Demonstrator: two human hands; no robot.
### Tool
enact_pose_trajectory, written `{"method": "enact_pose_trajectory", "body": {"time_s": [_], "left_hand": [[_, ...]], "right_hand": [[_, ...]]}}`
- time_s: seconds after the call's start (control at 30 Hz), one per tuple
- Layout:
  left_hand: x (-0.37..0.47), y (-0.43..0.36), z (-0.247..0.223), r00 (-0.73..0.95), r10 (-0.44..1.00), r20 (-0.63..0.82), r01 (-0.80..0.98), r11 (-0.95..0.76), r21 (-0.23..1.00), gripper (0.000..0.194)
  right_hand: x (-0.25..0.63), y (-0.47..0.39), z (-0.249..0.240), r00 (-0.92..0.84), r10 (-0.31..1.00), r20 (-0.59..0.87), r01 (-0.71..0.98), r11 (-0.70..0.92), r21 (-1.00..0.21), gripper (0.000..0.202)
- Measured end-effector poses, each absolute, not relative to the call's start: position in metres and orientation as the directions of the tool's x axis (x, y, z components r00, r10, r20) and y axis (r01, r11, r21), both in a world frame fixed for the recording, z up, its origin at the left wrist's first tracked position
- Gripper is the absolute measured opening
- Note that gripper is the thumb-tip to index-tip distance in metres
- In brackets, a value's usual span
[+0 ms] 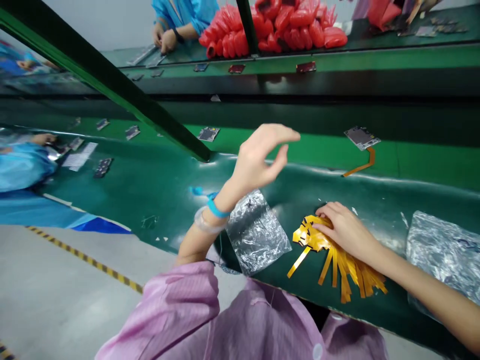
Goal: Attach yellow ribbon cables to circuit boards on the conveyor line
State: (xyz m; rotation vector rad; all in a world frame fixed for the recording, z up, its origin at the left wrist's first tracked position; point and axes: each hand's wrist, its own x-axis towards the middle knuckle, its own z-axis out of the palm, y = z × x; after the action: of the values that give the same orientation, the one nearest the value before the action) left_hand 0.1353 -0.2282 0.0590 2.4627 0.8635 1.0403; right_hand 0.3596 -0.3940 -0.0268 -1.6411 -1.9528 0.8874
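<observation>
My left hand [259, 155] is raised above the near edge of the green conveyor belt, thumb and forefinger apart with nothing between them. A blue wrist strap [218, 206] and a clear band circle that wrist. Lower right, my right hand [343, 227] rests on a fanned pile of orange flex cables [347, 270], its thumb and fingers closed on the upper part of the pile. One flex cable [299, 262] sticks out to the left. On the belt lies a circuit board [362, 137] with an orange flex cable trailing from it.
A silvery plastic bag [258, 235] lies between my arms; another clear bag [444, 250] is at right. A green post [150, 112] slants across the left. More boards [208, 133] sit on the belt. Co-workers' hands and red bundles [273, 30] are beyond; a blue sleeve [24, 165] is at left.
</observation>
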Motion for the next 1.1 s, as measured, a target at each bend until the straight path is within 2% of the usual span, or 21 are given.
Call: {"method": "enact_pose_trajectory", "body": {"time_s": [0.03,0.1,0.13,0.17,0.3,0.43,0.57,0.67,0.83,0.9,1.0,1.1], "left_hand": [[0.14,-0.204,0.05,0.581,0.637,0.507,0.418,-0.768,0.486,0.03],[0.146,-0.158,0.028,0.624,0.724,0.293,0.589,-0.683,0.432,0.041],[0.148,-0.138,0.016,0.591,0.791,0.157,0.686,-0.595,0.419,0.048],[0.149,-0.12,0.005,0.571,0.814,0.105,0.719,-0.558,0.414,0.054],[0.153,-0.081,-0.027,0.559,0.829,-0.005,0.752,-0.505,0.423,0.077],[0.158,-0.068,-0.036,0.575,0.815,-0.079,0.752,-0.487,0.445,0.079],[0.162,-0.064,-0.033,0.502,0.861,-0.082,0.792,-0.419,0.444,0.084],[0.164,-0.07,-0.028,0.445,0.895,-0.037,0.801,-0.379,0.463,0.078],[0.169,-0.101,-0.011,0.45,0.889,0.087,0.703,-0.413,0.58,0.032],[0.172,-0.121,-0.003,0.459,0.877,0.143,0.64,-0.438,0.632,0.022],[0.178,-0.157,0.008,0.487,0.85,0.199,0.539,-0.472,0.697,0.022],[0.181,-0.197,0.014,0.543,0.817,0.195,0.407,-0.458,0.79,0.028]], "right_hand": [[0.358,-0.39,-0.031,-0.213,0.973,-0.088,0.716,0.094,-0.692,0.007],[0.357,-0.383,-0.036,-0.235,0.964,-0.122,0.745,0.098,-0.66,0.013],[0.357,-0.38,-0.036,-0.245,0.96,-0.137,0.754,0.1,-0.649,0.015],[0.357,-0.379,-0.035,-0.252,0.956,-0.15,0.761,0.1,-0.641,0.017],[0.359,-0.38,-0.023,-0.267,0.945,-0.189,0.767,0.09,-0.635,0.019],[0.361,-0.385,-0.01,-0.258,0.943,-0.209,0.754,0.061,-0.654,0.018],[0.365,-0.389,-0.003,-0.225,0.952,-0.206,0.727,0.023,-0.687,0.019],[0.367,-0.391,-0.001,-0.218,0.953,-0.212,0.688,-0.004,-0.726,0.017],[0.367,-0.391,-0.002,-0.217,0.942,-0.255,0.604,-0.075,-0.793,0.008],[0.368,-0.391,-0.004,-0.195,0.946,-0.261,0.586,-0.101,-0.804,0.01],[0.369,-0.391,-0.006,-0.166,0.949,-0.269,0.564,-0.133,-0.815,0.018],[0.372,-0.393,-0.007,-0.145,0.945,-0.292,0.529,-0.176,-0.83,0.022]]}}
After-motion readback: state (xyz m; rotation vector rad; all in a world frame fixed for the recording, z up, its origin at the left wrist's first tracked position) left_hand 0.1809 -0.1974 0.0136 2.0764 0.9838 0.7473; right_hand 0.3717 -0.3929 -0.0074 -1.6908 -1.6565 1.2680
